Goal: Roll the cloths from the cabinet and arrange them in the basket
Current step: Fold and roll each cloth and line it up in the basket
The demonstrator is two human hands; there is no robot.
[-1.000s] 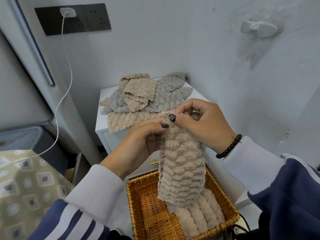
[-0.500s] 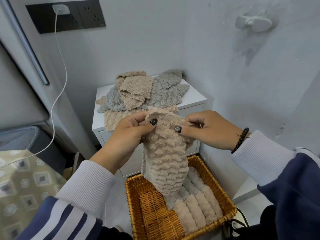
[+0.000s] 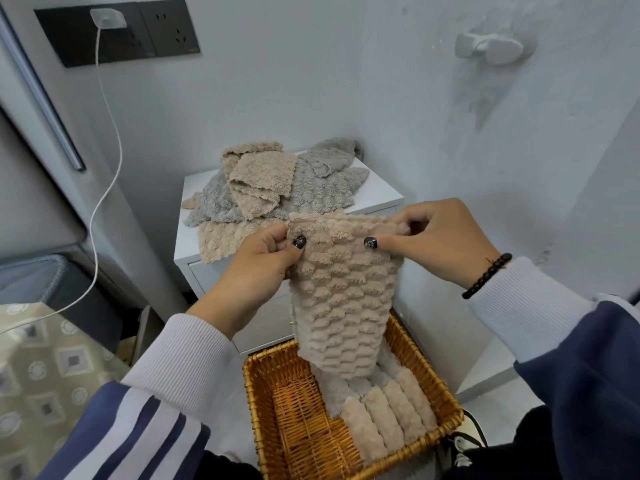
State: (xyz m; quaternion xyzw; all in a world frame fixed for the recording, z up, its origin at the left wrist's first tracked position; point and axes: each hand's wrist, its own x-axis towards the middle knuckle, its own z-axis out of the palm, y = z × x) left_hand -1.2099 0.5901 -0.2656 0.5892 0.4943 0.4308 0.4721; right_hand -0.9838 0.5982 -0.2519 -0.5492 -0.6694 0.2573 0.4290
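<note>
Spreading the beige cloth [image 3: 343, 299] wide, we are pinching its top corners with left hand [image 3: 256, 271] and right hand [image 3: 440, 244] fingers, readying a roll above the basket [image 3: 256, 393].

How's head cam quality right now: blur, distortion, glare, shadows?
Head view: sharp at centre, weave of the held beige cloth crisp, both hands (left hand, right hand) free of motion blur. Wide-angle bending curves the door edge at left. Lighting soft and even; faint shadow under the wall hook; no glare. Sleeves at the edges slightly soft.
</note>
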